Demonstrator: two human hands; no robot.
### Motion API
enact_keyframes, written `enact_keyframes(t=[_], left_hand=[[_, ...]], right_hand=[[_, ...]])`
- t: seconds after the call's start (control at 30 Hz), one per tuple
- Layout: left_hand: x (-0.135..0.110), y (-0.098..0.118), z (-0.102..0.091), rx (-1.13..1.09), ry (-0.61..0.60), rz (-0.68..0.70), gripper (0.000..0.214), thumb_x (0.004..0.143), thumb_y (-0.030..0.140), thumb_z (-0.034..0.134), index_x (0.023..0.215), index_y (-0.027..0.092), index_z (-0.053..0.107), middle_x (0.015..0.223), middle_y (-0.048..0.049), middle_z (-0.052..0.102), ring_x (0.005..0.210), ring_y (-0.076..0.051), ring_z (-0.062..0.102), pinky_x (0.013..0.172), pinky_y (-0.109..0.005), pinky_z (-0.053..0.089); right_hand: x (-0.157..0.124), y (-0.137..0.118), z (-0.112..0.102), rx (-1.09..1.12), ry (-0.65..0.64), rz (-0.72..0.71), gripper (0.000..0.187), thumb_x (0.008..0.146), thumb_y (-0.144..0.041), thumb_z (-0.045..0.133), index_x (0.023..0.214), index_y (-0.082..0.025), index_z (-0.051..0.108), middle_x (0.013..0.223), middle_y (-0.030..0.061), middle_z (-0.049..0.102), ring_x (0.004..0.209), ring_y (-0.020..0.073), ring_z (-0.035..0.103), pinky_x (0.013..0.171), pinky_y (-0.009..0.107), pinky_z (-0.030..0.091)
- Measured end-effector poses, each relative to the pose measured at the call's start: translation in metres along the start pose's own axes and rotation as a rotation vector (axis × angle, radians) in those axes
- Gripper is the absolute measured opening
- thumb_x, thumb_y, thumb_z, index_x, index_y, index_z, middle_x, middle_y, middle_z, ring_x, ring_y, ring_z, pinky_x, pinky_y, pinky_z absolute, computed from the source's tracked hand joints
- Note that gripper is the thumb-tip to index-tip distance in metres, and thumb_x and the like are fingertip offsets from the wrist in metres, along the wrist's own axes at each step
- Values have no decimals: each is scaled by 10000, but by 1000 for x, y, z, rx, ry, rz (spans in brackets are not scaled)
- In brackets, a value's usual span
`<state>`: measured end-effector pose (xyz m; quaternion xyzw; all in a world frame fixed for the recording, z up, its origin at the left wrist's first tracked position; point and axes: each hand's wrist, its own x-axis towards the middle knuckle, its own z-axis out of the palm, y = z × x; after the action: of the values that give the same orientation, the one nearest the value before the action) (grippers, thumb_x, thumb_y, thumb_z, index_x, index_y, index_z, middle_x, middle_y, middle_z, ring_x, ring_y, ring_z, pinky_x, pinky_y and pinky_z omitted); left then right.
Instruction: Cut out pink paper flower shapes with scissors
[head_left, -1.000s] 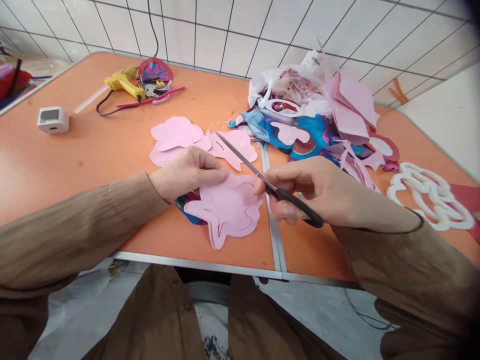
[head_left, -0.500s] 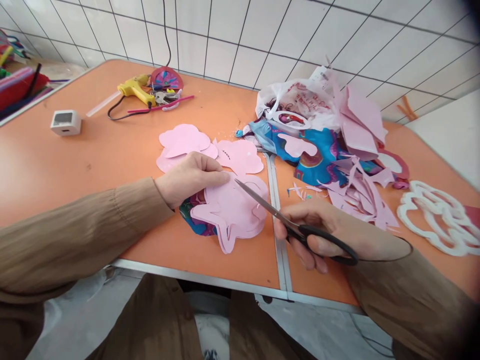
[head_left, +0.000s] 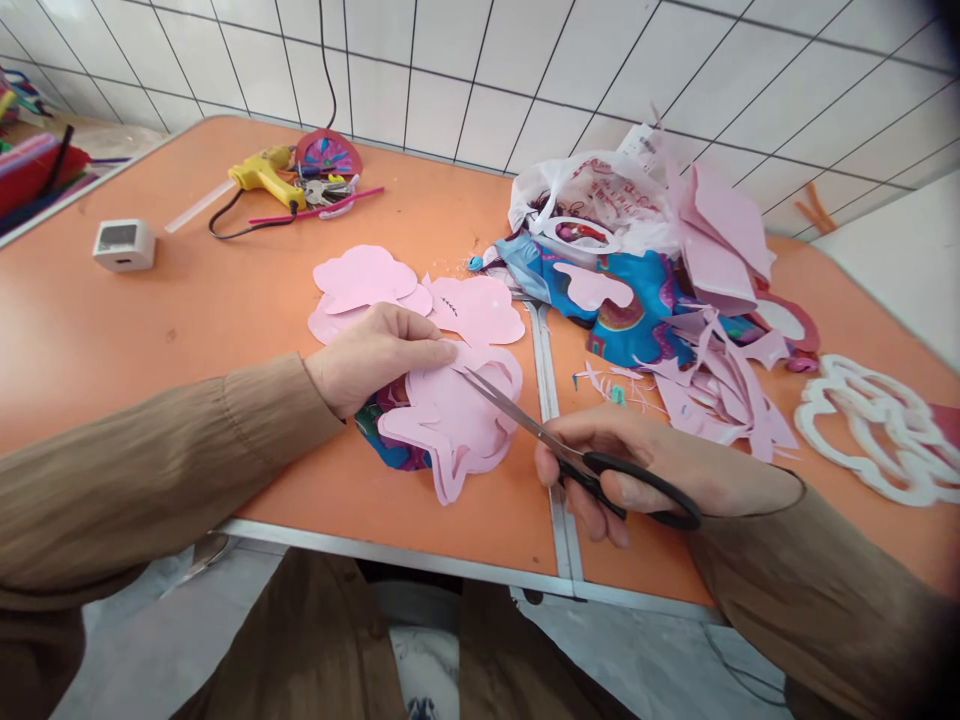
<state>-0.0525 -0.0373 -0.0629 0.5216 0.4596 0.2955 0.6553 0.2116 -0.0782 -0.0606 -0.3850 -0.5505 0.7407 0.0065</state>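
My left hand (head_left: pixel 382 352) pinches the upper edge of a layered pink foam or paper piece (head_left: pixel 450 420) between thumb and fingers. In my right hand (head_left: pixel 622 465) is a pair of black-handled scissors (head_left: pixel 517 412), with fingers through the handles. The blades point up and left, their tips over the pink piece just right of my left thumb. Part of the pink piece is cut into curved strips at its right side. Beneath it, a blue patterned piece (head_left: pixel 397 450) shows at the left. Behind my left hand lie pink cloud-like cutouts (head_left: pixel 364 280) and another pink cutout (head_left: pixel 484 310).
A yellow glue gun (head_left: pixel 266 178) with a cord and a small white box (head_left: pixel 125 245) stand at the back left. On the right are a white plastic bag (head_left: pixel 637 195), blue patterned material (head_left: pixel 637 310), pink scraps (head_left: pixel 720 400) and white cutout outlines (head_left: pixel 832 480). A metal seam (head_left: pixel 547 380) crosses the orange table.
The scissors and my right hand have moved slightly left and the blades sit further over the pink piece. The piece's right edge has curled inward. My left hand keeps its pinch.
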Motion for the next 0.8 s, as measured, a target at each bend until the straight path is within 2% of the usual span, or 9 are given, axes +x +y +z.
enact_keyframes(t=[0.23, 0.5, 0.8], left_hand=[[-1, 0, 2, -18, 5, -5, 301, 769, 162, 664, 490, 119, 560, 436, 28, 500, 368, -36, 420, 355, -156, 302], [0, -2, 1, -46, 5, -9, 301, 759, 183, 678, 489, 121, 561, 440, 23, 505, 369, -44, 430, 353, -163, 305], [0, -1, 3, -75, 32, 2, 315, 758, 144, 653, 459, 120, 558, 434, 21, 506, 373, -42, 429, 364, -167, 308]], right_hand=[[1, -2, 4, -31, 1, -78, 586, 748, -705, 664, 923, -162, 531, 666, 35, 680, 490, 109, 615, 495, 226, 513], [2, -3, 9, -70, 81, -78, 617, 737, -722, 663, 927, -143, 571, 603, 10, 631, 460, 92, 547, 449, 207, 466], [2, -2, 10, -93, 142, -66, 386, 835, -500, 669, 946, -137, 602, 571, -5, 605, 444, 81, 528, 433, 183, 433]])
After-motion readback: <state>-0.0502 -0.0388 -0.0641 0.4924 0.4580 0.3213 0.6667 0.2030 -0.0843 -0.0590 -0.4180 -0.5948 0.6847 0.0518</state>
